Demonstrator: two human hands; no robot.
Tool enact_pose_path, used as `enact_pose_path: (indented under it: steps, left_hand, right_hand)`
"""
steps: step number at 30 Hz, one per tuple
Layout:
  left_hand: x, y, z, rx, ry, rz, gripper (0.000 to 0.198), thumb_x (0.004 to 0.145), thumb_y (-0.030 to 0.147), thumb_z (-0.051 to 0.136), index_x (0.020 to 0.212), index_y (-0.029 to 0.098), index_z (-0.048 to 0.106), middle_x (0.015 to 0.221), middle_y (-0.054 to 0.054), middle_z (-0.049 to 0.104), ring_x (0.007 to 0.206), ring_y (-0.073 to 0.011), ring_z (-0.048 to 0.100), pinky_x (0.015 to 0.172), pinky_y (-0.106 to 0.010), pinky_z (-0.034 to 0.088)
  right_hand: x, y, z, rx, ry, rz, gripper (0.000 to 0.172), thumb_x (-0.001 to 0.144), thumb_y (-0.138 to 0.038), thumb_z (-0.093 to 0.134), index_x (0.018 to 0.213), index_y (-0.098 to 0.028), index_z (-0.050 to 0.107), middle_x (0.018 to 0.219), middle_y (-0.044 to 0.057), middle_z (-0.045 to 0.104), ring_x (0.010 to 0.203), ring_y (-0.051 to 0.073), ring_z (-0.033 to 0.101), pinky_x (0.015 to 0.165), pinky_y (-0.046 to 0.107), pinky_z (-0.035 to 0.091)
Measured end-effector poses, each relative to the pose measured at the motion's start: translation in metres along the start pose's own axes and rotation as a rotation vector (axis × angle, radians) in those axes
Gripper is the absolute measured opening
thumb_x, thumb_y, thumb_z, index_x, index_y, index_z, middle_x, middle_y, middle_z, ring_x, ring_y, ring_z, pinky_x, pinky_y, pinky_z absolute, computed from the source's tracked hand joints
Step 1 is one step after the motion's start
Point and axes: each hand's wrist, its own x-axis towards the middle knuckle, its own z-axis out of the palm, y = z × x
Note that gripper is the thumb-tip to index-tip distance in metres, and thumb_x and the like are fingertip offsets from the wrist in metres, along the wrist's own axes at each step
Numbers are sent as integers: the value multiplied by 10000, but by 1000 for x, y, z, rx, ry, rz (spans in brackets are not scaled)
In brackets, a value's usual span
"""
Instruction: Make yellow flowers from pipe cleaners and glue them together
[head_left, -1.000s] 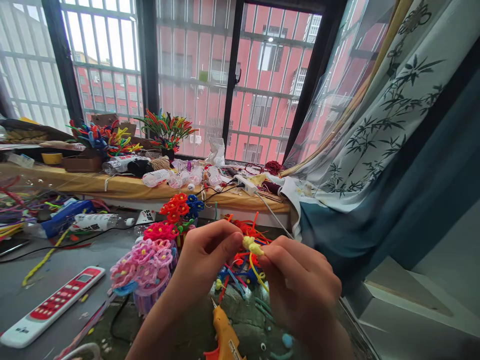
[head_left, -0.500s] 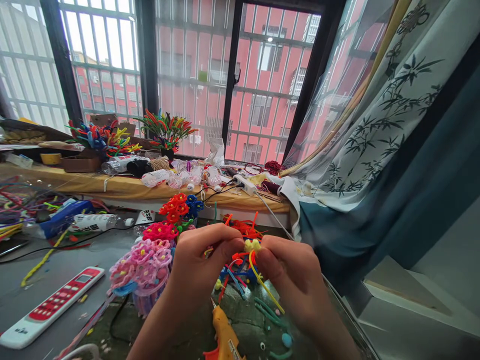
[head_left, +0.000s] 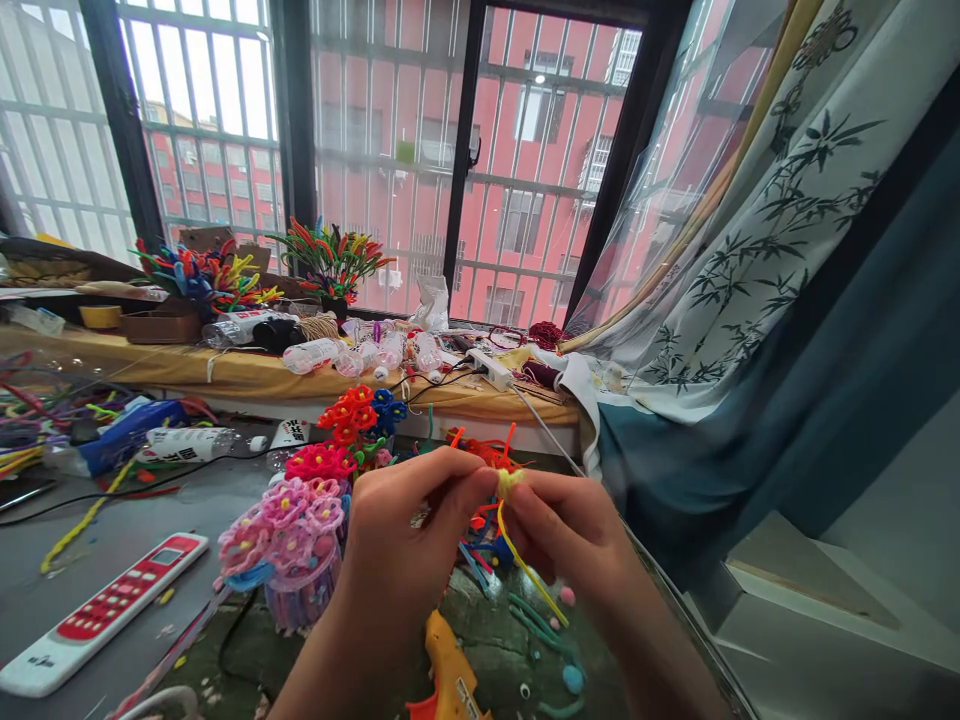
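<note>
Between the fingertips of both hands is a yellow pipe cleaner (head_left: 517,555), its upper end bunched into a small fuzzy knot and its tail hanging down to the right. My left hand (head_left: 416,515) pinches the knot from the left with thumb and forefinger. From the other side, my right hand (head_left: 566,530) pinches it too, fingers curled. Below them an orange glue gun (head_left: 450,665) lies on the table. Left of my left hand stand pink pipe-cleaner flowers (head_left: 292,525) in a purple holder, with red flowers (head_left: 349,415) and blue flowers (head_left: 388,410) behind.
A white and red remote control (head_left: 105,610) lies at the left, near a plastic bottle (head_left: 199,445). Green pipe-cleaner pieces (head_left: 544,630) and a blue pompom (head_left: 573,680) are at the front right. A power strip (head_left: 491,370) sits on the cluttered windowsill.
My right hand has turned and shifted slightly left, its fingers closing more over the yellow knot. The knot looks more covered now. My left hand has barely moved.
</note>
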Motion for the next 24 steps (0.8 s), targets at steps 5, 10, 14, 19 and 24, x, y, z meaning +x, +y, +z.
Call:
enact_pose_path:
  steps: [5,10,14,19,24]
  left_hand:
    - [5,-3,-1,-178,-181,-234,294,898,354,611,667,172,633,519,57,469,471,-78,375,439,-201,280]
    - [7,-3,-5,-332,-284,-397,213,818,373,718,847,162,734,589,22,585,487,-86,412,431,-197,285]
    - [10,-8,-6,-432,-333,-484,276,744,419,794,794,153,739,581,19,603,485,-80,445,435,-189,311]
    - [11,-17,-5,-597,-302,-579,261,748,383,808,771,135,730,567,45,528,471,-45,387,417,-162,255]
    - [12,-20,-4,-696,-336,-654,310,727,402,830,714,118,705,556,56,484,452,-22,308,402,-164,175]
  right_hand:
    - [5,4,3,-363,270,-82,297,928,-454,622,816,-182,661,654,-19,570,578,127,486,538,253,354]
    - [9,6,0,-597,321,-269,309,999,-316,511,744,-190,631,653,0,634,573,143,557,527,250,383]
    - [13,12,-2,-719,323,-392,231,1009,-243,507,854,-189,669,780,31,707,682,168,639,605,252,454]
    - [17,27,-1,-940,364,-567,171,1009,-217,518,1067,-191,677,1021,94,753,918,232,683,826,327,502]
    - [17,28,-2,-1031,308,-562,233,1023,-203,455,872,-183,631,801,71,717,711,204,641,666,292,462]
